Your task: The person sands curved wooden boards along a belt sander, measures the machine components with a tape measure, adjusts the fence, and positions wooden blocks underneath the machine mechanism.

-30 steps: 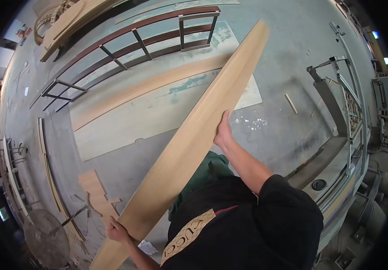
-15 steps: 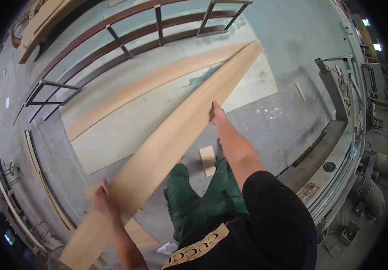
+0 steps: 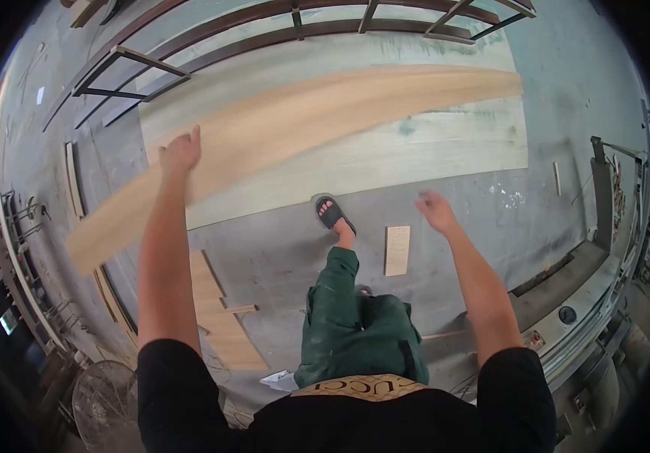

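Our left hand [image 3: 180, 153] lies over the far edge of a long wooden board [image 3: 302, 113]; we cannot tell whether its fingers grip. The board slants across the pale panel [image 3: 287, 183] on the floor [image 3: 264, 240], its left end reaching past it. Our right hand [image 3: 436, 213] hangs well apart from the board, fingers loosely bent and unpressed.

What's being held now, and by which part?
The long wooden board, seemingly by its far long edge toward the left end, in the left hand; the right hand holds nothing.
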### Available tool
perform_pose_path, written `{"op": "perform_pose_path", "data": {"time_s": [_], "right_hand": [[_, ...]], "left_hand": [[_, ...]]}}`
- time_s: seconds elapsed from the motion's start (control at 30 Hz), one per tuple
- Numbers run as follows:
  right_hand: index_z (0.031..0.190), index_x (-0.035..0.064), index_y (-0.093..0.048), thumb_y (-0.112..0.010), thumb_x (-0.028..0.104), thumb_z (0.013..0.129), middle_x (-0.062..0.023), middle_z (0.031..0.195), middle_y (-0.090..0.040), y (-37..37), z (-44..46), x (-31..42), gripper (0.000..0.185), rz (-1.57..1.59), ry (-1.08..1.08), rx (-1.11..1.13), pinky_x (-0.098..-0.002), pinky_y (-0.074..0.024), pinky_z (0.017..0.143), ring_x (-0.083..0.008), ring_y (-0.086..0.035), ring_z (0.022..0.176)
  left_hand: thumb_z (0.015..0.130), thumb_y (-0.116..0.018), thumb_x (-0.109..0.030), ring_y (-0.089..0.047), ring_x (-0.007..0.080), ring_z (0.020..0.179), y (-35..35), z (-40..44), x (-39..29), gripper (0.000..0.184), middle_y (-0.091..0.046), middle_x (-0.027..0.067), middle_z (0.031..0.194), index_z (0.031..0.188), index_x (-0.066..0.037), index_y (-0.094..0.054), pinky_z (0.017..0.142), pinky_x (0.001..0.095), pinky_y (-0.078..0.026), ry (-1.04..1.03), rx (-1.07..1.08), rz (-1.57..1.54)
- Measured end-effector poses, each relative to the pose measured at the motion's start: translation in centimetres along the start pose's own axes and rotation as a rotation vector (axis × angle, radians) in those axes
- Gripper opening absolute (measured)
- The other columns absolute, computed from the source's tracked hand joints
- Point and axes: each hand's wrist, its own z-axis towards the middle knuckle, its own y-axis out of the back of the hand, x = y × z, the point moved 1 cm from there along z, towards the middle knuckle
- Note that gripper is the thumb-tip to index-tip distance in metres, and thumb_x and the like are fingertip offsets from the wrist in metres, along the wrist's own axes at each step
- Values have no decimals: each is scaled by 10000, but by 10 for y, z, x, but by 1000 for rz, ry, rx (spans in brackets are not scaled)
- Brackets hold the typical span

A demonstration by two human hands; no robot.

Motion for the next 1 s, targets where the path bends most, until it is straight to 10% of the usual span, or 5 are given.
{"op": "perform_pose_path", "data": {"time_s": [0.17,0.37,0.6,0.67,1.0], "right_hand": [[1190,12,-691,-678,345,982,-63,843,-711,-29,-157,-104,393,163,-324,139,-319,-529,593,-151,-678,699],[1135,1,-708,-683,343,977,-52,875,-697,-58,-316,-104,378,549,-631,3,-300,-521,587,-140,-667,713],[1196,9,-688,-645,318,1010,-64,973,-735,-105,-454,-27,364,862,-391,-252,-303,-546,684,-152,-710,820],[1191,14,-688,-640,312,1013,-61,976,-734,-132,-512,-19,350,945,-401,-351,-300,-543,681,-153,-709,817],[1112,22,-696,-643,308,999,-100,992,-733,-436,-758,-23,312,1463,-1129,-751,-333,-550,613,-209,-718,782]], "left_hand": [[1003,-542,-490,-644,401,1163,-25,-17,-51,545,-659,212,1302,1345,-77,-637,1056,499,-464,-219,-190,-164],[920,-715,-263,-649,351,1119,-71,-249,-116,286,-692,155,1154,1136,-76,-728,998,454,-510,-576,10,-752],[987,-633,-181,-597,238,1033,92,-492,-119,188,-633,95,1053,1099,-35,-667,976,355,-457,-822,403,-1186],[1008,-595,-161,-564,224,1034,171,-550,-116,157,-603,84,1049,1079,-27,-637,966,354,-448,-1216,509,-1283],[896,-664,-536,-544,295,1022,359,-744,-157,446,-557,81,985,991,-101,-674,948,466,-459,-2313,778,-1292]]}}
